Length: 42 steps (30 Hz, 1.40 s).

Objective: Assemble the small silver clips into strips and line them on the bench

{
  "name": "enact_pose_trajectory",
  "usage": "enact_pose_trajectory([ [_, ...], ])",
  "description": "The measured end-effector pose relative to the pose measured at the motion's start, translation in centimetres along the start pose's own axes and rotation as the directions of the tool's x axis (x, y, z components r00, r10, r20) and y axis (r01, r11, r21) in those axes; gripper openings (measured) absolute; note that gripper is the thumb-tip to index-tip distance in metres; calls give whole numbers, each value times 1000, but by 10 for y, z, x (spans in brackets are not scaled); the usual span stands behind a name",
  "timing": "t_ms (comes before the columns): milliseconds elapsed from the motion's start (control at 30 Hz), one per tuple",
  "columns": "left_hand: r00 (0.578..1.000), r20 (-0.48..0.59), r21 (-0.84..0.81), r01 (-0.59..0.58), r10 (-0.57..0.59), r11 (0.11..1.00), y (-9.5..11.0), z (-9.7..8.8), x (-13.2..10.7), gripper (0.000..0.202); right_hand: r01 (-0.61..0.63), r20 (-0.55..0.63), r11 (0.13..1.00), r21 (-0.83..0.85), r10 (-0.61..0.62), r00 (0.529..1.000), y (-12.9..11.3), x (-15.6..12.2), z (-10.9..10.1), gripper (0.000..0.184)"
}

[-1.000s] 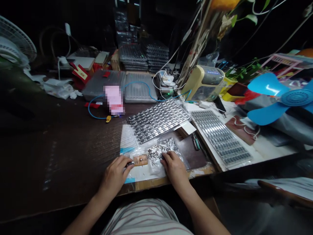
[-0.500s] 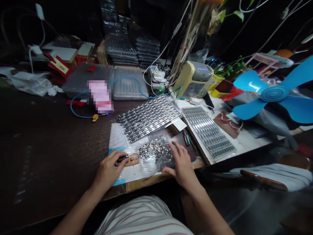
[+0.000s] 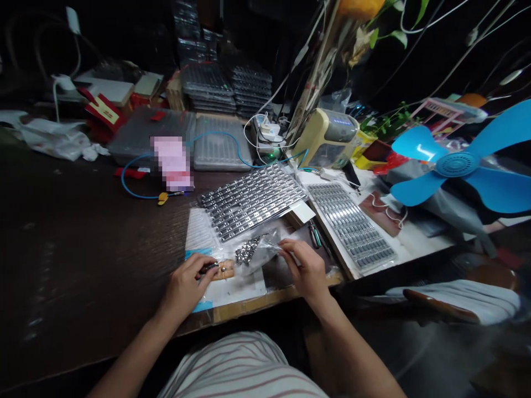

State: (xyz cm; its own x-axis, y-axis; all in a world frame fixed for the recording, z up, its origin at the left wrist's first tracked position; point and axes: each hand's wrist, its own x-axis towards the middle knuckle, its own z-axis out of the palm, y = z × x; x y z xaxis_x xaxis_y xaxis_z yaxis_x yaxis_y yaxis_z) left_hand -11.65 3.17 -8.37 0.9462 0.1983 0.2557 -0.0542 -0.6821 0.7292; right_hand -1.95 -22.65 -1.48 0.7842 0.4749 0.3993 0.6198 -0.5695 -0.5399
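My left hand is closed around a small dark metal part, held at the left end of a little wooden block. Fingers and thumb of my right hand pinch the edge of a clear plastic bag. Small shiny metal pieces lie heaped at the bag's left side; I cannot make out their exact kind. Beneath the block and bag is a white sheet with blue tape. Just beyond stands a clear tray filled with rows of metal parts.
A second filled tray lies on the right, with a green-handled screwdriver beside it. Further right is a blue fan. At the back are stacked trays, a power strip and a cream-coloured machine. A blue cable crosses the table.
My right hand has gone from spread fingers beside the bag to pinching its edge. The bag is lifted and folded, and the metal pieces show as a smaller heap. My left hand stays put.
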Motion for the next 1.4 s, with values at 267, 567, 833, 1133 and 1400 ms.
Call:
enact_pose_trajectory([
  [267,1000,5,20,-17,17,1000,1,1,1,13,-247,48,946,-211,262,964,45,17,16,33],
  [567,1000,9,12,-7,7,1000,1,0,0,10,-207,23,975,79,206,978,47,41,42,19],
  [833,1000,6,34,-12,12,999,1,1,1,9,-34,-160,983,-178,5,987,5,34,28,19],
  [1133,1000,10,36,8,-8,999,-1,2,0,11,111,130,943,-312,-73,989,1,-10,73,34],
  [1400,1000,0,2,5,-5,1000,3,-2,-3,12,62,-47,977,-202,-73,996,9,-10,83,19],
])
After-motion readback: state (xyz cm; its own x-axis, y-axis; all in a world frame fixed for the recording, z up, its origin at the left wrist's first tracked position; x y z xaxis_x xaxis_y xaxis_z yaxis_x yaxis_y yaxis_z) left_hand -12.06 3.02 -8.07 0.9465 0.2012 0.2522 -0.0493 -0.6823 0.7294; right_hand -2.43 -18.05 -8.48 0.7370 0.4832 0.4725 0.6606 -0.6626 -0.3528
